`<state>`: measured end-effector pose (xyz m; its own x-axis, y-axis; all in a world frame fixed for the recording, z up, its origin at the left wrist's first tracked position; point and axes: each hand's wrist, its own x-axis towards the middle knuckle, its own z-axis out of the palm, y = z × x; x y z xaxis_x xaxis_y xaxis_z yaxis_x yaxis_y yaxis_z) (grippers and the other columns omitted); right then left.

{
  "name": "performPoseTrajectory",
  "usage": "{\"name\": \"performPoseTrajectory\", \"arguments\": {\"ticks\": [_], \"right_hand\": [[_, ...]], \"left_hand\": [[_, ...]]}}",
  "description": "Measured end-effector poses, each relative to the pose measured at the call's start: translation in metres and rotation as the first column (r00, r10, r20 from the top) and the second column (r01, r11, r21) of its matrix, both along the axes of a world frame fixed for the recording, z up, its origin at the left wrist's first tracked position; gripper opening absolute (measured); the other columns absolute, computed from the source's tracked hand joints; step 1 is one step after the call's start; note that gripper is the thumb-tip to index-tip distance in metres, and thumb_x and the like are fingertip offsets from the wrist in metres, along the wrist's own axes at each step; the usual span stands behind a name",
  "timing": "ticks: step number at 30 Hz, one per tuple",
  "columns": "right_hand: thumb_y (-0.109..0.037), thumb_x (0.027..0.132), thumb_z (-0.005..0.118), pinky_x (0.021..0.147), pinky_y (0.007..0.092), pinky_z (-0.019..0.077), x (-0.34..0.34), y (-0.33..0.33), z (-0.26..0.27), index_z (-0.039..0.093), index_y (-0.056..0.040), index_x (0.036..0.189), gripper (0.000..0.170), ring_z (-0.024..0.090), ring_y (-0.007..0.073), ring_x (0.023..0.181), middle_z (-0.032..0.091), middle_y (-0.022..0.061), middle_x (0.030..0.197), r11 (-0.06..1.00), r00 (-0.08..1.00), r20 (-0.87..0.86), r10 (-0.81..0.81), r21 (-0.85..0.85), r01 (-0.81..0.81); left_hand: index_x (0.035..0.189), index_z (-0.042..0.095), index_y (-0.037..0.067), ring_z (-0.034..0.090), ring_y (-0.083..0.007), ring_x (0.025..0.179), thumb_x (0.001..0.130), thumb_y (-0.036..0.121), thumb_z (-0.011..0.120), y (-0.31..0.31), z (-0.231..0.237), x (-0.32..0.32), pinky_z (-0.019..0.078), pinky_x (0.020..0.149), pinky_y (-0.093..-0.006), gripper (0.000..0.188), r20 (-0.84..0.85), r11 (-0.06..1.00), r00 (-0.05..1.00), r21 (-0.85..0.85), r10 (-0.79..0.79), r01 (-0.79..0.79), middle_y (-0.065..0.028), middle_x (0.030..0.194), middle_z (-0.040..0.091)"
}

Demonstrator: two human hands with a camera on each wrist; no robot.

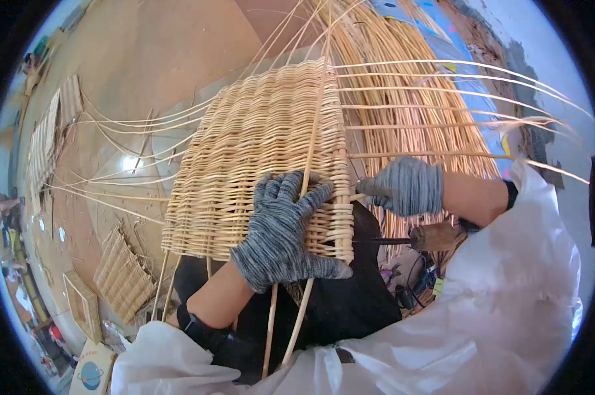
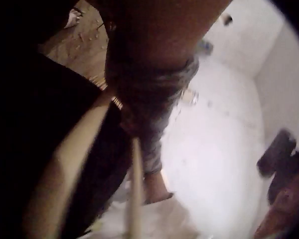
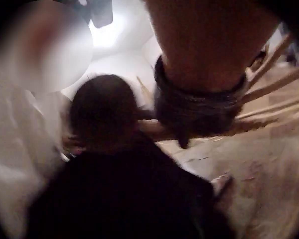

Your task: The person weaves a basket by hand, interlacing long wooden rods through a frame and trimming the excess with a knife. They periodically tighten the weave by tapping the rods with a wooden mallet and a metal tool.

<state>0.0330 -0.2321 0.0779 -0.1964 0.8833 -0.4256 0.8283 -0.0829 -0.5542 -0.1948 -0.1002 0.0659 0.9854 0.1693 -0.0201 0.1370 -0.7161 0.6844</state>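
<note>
In the head view a woven cane panel (image 1: 244, 145) lies tilted over the person's lap. The left hand (image 1: 284, 230), in a grey glove, rests on its lower right part with fingers spread; a long cane (image 1: 316, 125) runs up from under the fingers. At the panel's right edge the gloved right hand (image 1: 403, 186) has its fingers curled, pinching a short cane end (image 1: 357, 197). Just below that hand, a tool with a wooden handle (image 1: 434, 237) has its dark shaft pointing into the panel's edge. Both wrist views are dark; the right hand (image 3: 197, 117) shows there without finger detail.
Long loose canes (image 1: 403, 99) lie in a pile behind the right hand. Several cane ends stick out from the panel on both sides. On the floor at left are another woven piece (image 1: 125, 273) and a wooden frame (image 1: 71, 299). White cloth (image 1: 495, 289) covers the person's right side.
</note>
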Motion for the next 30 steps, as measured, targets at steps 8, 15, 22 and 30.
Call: {"name": "performPoseTrajectory", "arguments": {"ticks": [8,15,22,30], "right_hand": [[-0.023,0.091,0.056,0.058,0.0470,0.0490,-0.001,0.005,-0.009,0.061,-0.0029,0.106,0.026,0.062,0.0376,0.062,0.061,0.0179,0.068,0.997,0.997,-0.080,0.013,-0.078,-0.019],[-0.026,0.088,0.055,0.063,0.0459,0.0523,-0.014,-0.006,-0.017,0.065,-0.0035,0.082,0.025,0.062,0.0415,0.068,0.063,0.0206,0.071,0.976,0.979,-0.107,-0.174,-0.149,0.157],[-0.026,0.087,0.056,0.065,0.0464,0.0520,-0.031,-0.011,-0.016,0.064,-0.0034,0.085,0.024,0.063,0.0403,0.070,0.063,0.0212,0.073,0.966,0.964,-0.070,-0.256,0.007,0.257],[-0.018,0.080,0.058,0.062,0.0450,0.0530,-0.015,0.014,0.000,0.063,-0.0049,0.087,0.016,0.065,0.0384,0.071,0.065,0.0189,0.074,0.983,0.962,0.237,0.135,-0.152,-0.100]], "left_hand": [[0.129,0.055,0.006,0.040,-0.0404,0.124,0.045,0.079,0.073,0.001,-0.003,0.006,0.0111,0.112,-0.0582,0.112,-0.050,1.000,0.999,-0.005,-0.014,0.013,-0.0191,0.128,0.047],[0.130,0.053,0.005,0.041,-0.0405,0.122,0.048,0.081,0.070,0.000,-0.005,0.007,0.0122,0.111,-0.0591,0.112,-0.032,0.999,0.999,0.045,-0.006,0.007,-0.0194,0.129,0.048],[0.128,0.055,0.007,0.043,-0.0380,0.124,0.042,0.069,0.081,0.002,-0.004,0.006,0.0132,0.112,-0.0578,0.109,-0.023,1.000,0.999,-0.002,0.028,-0.028,-0.0167,0.128,0.050],[0.134,0.050,0.007,0.035,-0.0422,0.129,0.046,0.075,0.076,0.001,0.000,0.003,0.0080,0.114,-0.0560,0.114,-0.078,1.000,0.997,0.010,0.023,-0.022,-0.0204,0.134,0.045]]}}
